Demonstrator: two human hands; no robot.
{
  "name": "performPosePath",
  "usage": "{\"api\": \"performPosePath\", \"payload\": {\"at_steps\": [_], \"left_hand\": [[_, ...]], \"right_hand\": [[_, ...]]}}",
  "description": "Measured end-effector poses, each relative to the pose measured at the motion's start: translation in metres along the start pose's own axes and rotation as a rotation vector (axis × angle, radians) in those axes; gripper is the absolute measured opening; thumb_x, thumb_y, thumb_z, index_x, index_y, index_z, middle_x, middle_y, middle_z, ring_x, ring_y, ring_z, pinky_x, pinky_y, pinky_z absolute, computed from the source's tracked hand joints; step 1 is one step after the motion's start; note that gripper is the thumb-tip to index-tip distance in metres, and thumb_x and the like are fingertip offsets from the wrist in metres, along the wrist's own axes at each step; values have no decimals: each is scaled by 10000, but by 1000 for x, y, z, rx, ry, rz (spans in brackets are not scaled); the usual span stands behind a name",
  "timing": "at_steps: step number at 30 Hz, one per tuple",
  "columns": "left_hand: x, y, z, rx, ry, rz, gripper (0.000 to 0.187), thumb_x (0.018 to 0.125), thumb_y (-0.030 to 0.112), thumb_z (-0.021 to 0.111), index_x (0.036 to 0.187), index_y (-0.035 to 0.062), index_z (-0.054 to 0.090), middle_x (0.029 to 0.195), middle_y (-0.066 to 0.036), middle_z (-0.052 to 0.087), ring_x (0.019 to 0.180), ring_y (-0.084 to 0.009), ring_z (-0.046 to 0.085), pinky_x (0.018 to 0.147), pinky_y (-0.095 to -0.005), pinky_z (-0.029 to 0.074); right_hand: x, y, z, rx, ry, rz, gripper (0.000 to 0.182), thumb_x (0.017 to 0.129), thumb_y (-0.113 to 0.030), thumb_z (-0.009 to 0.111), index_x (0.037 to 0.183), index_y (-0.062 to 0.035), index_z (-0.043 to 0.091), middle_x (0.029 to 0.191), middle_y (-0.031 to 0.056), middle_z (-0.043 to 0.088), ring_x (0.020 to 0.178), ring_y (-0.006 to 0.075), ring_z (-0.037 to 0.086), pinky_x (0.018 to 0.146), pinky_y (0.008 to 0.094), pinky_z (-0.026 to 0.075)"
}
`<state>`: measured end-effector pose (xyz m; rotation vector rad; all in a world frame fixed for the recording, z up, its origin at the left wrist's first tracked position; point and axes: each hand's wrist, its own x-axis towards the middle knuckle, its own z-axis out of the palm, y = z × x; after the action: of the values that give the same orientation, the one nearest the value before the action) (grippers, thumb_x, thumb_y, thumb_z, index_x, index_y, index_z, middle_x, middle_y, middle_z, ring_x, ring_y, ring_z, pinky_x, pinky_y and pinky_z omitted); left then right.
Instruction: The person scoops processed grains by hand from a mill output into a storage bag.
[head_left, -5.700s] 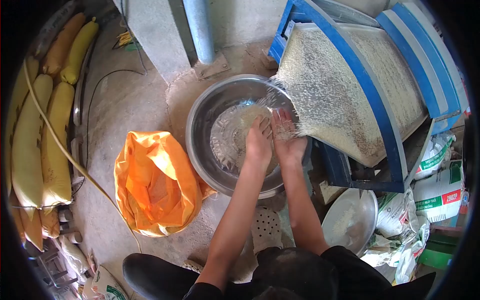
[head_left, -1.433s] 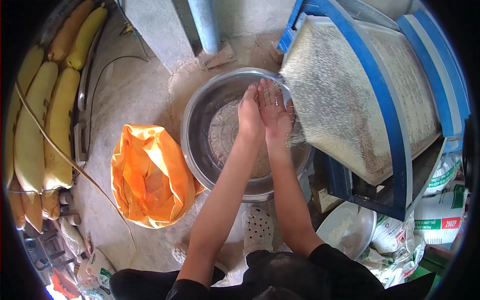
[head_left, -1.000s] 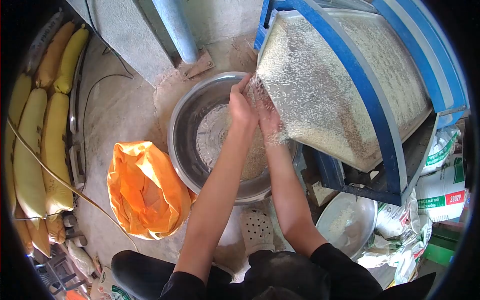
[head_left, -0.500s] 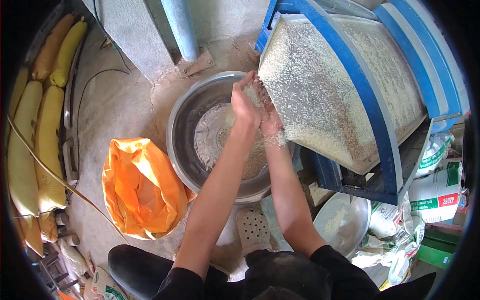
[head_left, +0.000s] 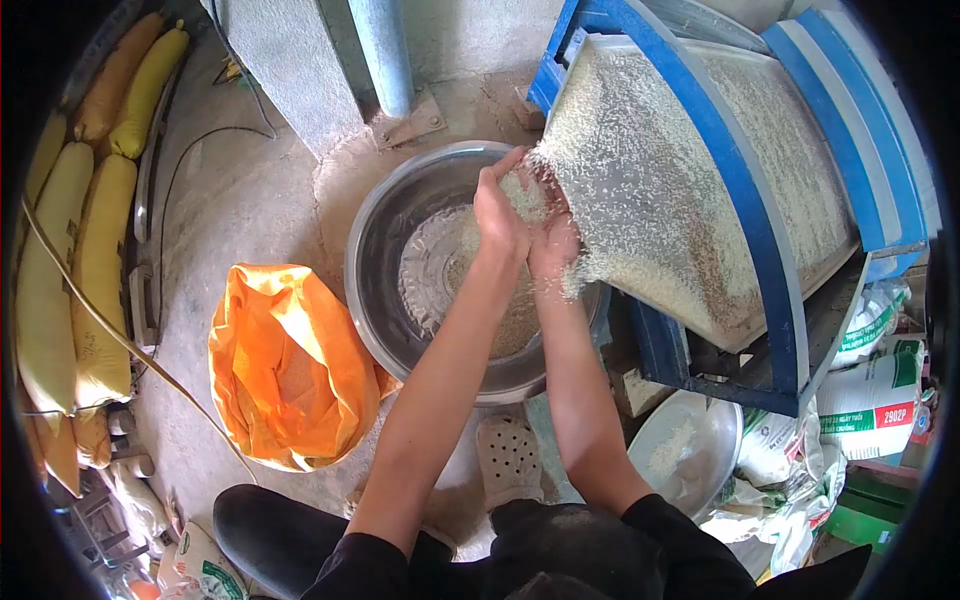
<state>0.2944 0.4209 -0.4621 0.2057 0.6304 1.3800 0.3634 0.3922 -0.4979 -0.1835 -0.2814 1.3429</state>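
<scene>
Held together as a cup, my left hand [head_left: 501, 212] and my right hand [head_left: 556, 243] carry a heap of pale rice grains [head_left: 526, 195]. They are at the lip of the tilted sorting tray [head_left: 735, 235] of a blue-framed machine. Rice lies spread over that tray, thickest along its edges, and grains spill off the lip into my palms and over my right wrist. Beneath my hands stands a wide steel basin [head_left: 378, 235] with a layer of grains on its bottom. My forearms hide part of the basin.
An open orange sack [head_left: 245, 390] stands left of the basin. Below the machine is a metal bowl [head_left: 728, 440] with some rice, beside printed white sacks [head_left: 868, 405]. Long yellow filled bags [head_left: 100, 290] lie at the far left. A blue-grey post [head_left: 382, 60] rises behind.
More rice has gathered in my cupped hands. The whole view has shifted slightly, so the basin and machine appear a little further right. Both hands keep their place at the tray's lip.
</scene>
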Motion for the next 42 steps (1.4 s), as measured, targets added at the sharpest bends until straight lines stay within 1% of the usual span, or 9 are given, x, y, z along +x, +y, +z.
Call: {"api": "performPosePath", "payload": {"at_steps": [5, 16, 24, 28, 35, 37, 38, 40, 42], "left_hand": [[-1, 0, -3, 86, -18, 86, 502, 955, 253, 216, 1227, -47, 513, 1189, -180, 551, 1104, -288, 514, 995, -434, 402], [-23, 20, 11, -53, -92, 66, 507, 968, 254, 187, 1219, -52, 504, 1198, -176, 552, 1120, -278, 510, 1018, -416, 395], [-76, 71, -30, -195, 13, 165, 485, 966, 258, 213, 1190, -40, 524, 1262, -193, 536, 1181, -276, 491, 1043, -402, 379], [-119, 126, -61, -193, 168, 426, 409, 911, 211, 359, 1162, -36, 567, 1227, -154, 553, 1166, -249, 497, 1037, -368, 369], [-188, 195, -150, -499, 416, 692, 367, 899, 152, 355, 1180, -4, 531, 1173, -157, 564, 1129, -302, 532, 1020, -447, 411], [-194, 200, -173, -501, 925, 713, 333, 915, 185, 347, 1122, 17, 546, 1162, -140, 567, 1107, -301, 538, 990, -478, 426], [-199, 196, -183, -383, 815, 702, 304, 928, 219, 360, 1088, 32, 540, 1131, -121, 573, 1050, -291, 564, 917, -469, 469], [-206, 190, -185, -406, 1095, 518, 471, 936, 335, 398, 1334, 84, 409, 1343, -122, 436, 1198, -271, 462, 985, -466, 398], [-211, 172, -201, -256, 1027, 556, 516, 921, 365, 444, 1355, 93, 388, 1339, -112, 439, 1166, -256, 472, 968, -459, 397]], "right_hand": [[0, 5, 8, -190, 234, -71, 520, 944, -265, 488, 1373, 5, 370, 1386, 177, 421, 1295, 308, 389, 1065, 412, 366], [-5, 7, 36, 235, 76, 82, 390, 978, -187, 401, 1291, 39, 452, 1343, 185, 470, 1271, 310, 428, 1115, 425, 296], [-50, 62, 90, -131, 269, 184, 404, 994, -279, 350, 1151, 14, 580, 1232, 129, 576, 1178, 241, 514, 1061, 387, 357], [-86, 110, 130, -329, 147, 390, 364, 997, -273, 371, 1042, -23, 632, 1143, 102, 620, 1113, 194, 549, 1015, 346, 395], [-149, 231, 150, -333, -16, 867, 248, 872, -187, 561, 977, 23, 639, 966, 103, 655, 885, 160, 602, 841, 284, 462], [-162, 269, 133, -803, -135, 993, 289, 870, -203, 562, 1008, 40, 635, 961, 108, 660, 856, 161, 601, 808, 290, 470], [-164, 298, 106, -1087, -347, 946, 342, 861, -226, 572, 1041, 61, 620, 952, 128, 662, 849, 185, 606, 786, 310, 474], [-160, 317, 94, -1395, -545, 1093, 365, 840, -250, 591, 1023, 65, 617, 935, 152, 658, 849, 212, 610, 770, 326, 468], [-159, 331, 84, -1337, -348, 1067, 392, 819, -265, 608, 1009, 77, 604, 931, 170, 651, 844, 246, 615, 756, 358, 461]]}}
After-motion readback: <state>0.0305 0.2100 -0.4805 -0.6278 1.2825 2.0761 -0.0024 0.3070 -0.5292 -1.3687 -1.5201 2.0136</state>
